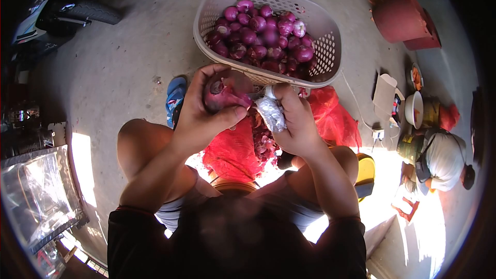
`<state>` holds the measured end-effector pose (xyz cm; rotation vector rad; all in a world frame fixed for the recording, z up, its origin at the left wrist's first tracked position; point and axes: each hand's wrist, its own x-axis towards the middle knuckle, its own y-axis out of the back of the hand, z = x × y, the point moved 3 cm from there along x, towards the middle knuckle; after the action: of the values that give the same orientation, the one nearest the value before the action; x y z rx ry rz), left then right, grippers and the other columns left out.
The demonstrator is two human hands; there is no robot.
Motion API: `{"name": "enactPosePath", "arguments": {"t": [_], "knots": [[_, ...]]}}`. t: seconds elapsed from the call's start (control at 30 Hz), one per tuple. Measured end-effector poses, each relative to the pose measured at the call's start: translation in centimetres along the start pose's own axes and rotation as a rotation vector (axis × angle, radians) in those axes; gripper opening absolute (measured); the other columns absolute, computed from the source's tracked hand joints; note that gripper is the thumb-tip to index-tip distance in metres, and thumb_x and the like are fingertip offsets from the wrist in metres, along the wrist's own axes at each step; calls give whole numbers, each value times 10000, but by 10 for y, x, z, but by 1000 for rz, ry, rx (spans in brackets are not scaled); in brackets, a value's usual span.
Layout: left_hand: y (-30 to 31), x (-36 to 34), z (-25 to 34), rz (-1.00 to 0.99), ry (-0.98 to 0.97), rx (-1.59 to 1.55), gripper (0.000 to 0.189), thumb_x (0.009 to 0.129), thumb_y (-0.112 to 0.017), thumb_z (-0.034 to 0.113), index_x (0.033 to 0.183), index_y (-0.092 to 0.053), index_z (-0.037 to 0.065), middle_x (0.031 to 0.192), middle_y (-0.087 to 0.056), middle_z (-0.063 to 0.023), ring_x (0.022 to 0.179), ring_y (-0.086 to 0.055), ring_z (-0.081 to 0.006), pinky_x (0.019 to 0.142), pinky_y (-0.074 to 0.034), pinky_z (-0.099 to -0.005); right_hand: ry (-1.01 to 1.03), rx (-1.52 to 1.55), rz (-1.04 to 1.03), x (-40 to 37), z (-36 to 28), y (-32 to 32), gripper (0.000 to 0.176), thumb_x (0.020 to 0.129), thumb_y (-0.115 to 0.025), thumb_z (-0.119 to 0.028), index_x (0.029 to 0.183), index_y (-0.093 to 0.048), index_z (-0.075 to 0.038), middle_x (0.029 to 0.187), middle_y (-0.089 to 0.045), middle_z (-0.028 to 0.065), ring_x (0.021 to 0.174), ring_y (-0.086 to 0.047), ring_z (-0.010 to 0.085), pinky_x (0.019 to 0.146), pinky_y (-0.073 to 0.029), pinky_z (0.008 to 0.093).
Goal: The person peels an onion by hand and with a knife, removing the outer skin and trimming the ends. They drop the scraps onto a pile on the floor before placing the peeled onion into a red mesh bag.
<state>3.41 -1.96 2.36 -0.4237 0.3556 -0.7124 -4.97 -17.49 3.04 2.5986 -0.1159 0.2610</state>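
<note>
A purple onion (222, 93) with loose skin sits in my left hand (201, 111), the fingers wrapped round it. My right hand (298, 124) grips a handle wrapped in silver foil (271, 113); a thin part of the tool points toward the onion, its tip hard to make out. Just beyond both hands stands a grey perforated basket (204, 26) holding several purple onions (248, 36). Below the hands, a red mesh bag (232, 152) and loose onion skins (266, 147) lie between my knees.
Another part of red mesh (333, 119) lies right of my right hand. A blue sandal (176, 98) and a yellow one (366, 175) flank the legs. Red tub (398, 18), white bowl (413, 109) and cardboard box (385, 93) stand right. A motorbike wheel (95, 11) is upper left.
</note>
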Motion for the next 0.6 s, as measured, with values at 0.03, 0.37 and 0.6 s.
{"name": "enactPosePath", "arguments": {"t": [0.03, 0.37, 0.6], "knots": [[-1, -1, 0, 14, 7, 14, 644, 725, -712, 24, 1243, -331, 3, 1096, -516, -83, 989, -521, -128, 860, -441, -273, 5, -22, 14, 0, 0, 0, 465, 654, -556, 40, 1094, -431, -43, 840, -591, 191, 777, -606, 393, 652, -472, 413], [0, 2, -4, 8, -118, 195, 684, 697, -749, 42, 1240, -334, 17, 1134, -482, -89, 1055, -484, -138, 913, -411, -288, 61, -5, 98, 5, 2, 3, 438, 675, -570, 30, 1087, -439, -34, 842, -593, 188, 751, -598, 404, 624, -466, 419], [-4, 0, -2, 47, -122, 231, 690, 686, -758, 34, 1229, -334, 18, 1133, -472, -94, 1049, -483, -141, 904, -422, -284, 23, -117, 69, 6, 0, 4, 433, 670, -572, 34, 1077, -444, -38, 823, -592, 188, 743, -603, 396, 616, -468, 419]]}}
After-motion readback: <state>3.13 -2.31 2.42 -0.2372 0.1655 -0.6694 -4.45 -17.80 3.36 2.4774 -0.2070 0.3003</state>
